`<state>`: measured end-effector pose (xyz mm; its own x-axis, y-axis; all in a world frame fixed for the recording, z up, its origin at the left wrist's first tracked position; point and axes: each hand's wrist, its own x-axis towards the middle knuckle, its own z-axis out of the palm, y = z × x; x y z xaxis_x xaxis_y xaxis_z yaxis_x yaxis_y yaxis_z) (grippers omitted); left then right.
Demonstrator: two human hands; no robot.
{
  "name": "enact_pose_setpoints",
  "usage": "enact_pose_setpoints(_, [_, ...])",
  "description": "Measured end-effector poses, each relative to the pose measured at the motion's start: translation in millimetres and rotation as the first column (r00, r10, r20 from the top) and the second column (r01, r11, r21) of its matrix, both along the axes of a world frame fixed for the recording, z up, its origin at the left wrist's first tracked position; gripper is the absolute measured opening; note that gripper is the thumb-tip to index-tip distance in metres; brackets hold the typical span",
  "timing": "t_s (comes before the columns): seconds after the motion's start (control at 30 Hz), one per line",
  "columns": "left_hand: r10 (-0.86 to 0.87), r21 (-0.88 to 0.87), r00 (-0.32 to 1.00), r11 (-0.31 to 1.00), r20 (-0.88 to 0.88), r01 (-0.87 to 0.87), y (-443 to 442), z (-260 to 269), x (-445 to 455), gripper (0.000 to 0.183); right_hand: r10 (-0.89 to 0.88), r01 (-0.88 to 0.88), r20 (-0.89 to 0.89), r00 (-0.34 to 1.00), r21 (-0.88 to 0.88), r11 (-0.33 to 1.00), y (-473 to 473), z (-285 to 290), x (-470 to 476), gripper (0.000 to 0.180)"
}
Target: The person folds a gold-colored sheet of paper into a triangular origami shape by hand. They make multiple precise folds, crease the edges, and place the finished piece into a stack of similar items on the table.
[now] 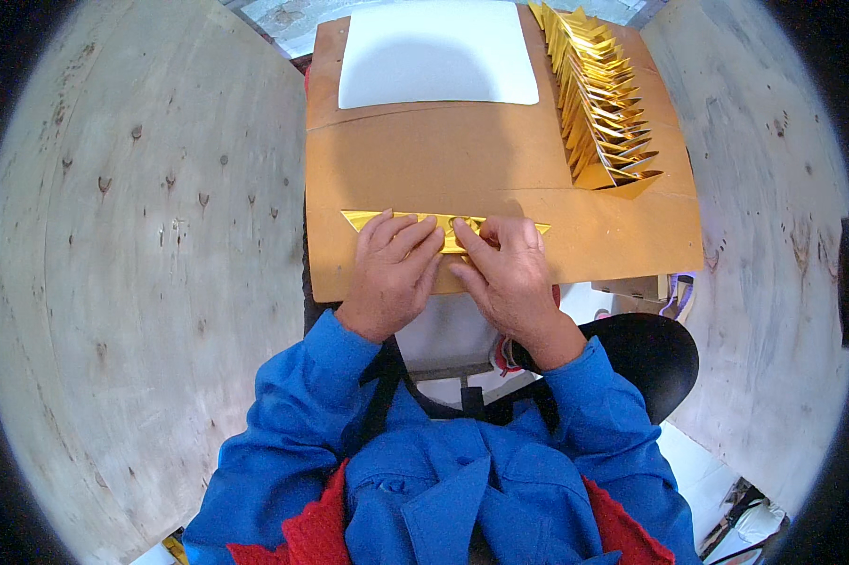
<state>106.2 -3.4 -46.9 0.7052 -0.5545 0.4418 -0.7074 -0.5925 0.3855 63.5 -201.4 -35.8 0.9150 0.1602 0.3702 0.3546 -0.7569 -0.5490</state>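
A strip of folded gold foil paper (454, 241) with pointed ends lies flat near the front edge of a brown board. My left hand (396, 272) rests with its fingers spread over the strip's left half and middle. On the right half, my right hand (505, 272) has its index fingertip on the foil, its other fingers curled and its thumb near the lower edge. Whether the right fingers pinch the foil cannot be told. Both palms hide parts of the strip.
A long row of nested, folded gold foil pieces (597, 99) stands at the board's right side. A white sheet (438, 60) lies at the back of the brown board (424, 155). Tall plywood panels (163, 247) flank both sides. A black rounded seat-like thing (650, 360) is at lower right.
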Motion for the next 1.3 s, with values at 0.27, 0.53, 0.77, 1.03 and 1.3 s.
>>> enact_pose_setpoints(0.27, [-0.008,-0.012,0.998,1.000,0.066,0.008,0.9,-2.9,0.5,0.029,0.050,-0.045,0.015,0.999,-0.214,0.976,5.5,5.2,-21.6,0.085])
enact_pose_setpoints(0.53, [-0.024,-0.033,0.995,0.999,0.097,0.027,2.4,0.3,2.5,0.024,-0.059,0.033,-0.064,0.996,-0.355,0.934,-6.5,-0.4,-38.0,0.085])
enact_pose_setpoints(0.77, [-0.022,-0.049,0.996,0.998,0.090,0.026,3.4,0.5,0.8,0.022,-0.132,0.118,-0.003,0.991,-0.424,0.898,-20.0,4.3,-48.7,0.072])
enact_pose_setpoints(1.03, [-0.025,-0.013,0.994,1.000,0.104,0.027,3.9,0.2,0.4,0.022,-0.130,0.143,0.092,0.987,-0.155,0.977,-28.9,21.5,-22.1,0.042])
enact_pose_setpoints(1.3, [-0.058,0.020,0.992,0.998,0.110,0.056,4.0,0.7,2.9,0.024,0.036,-0.042,-0.035,0.999,-0.217,0.975,-3.5,-0.4,14.3,0.038])
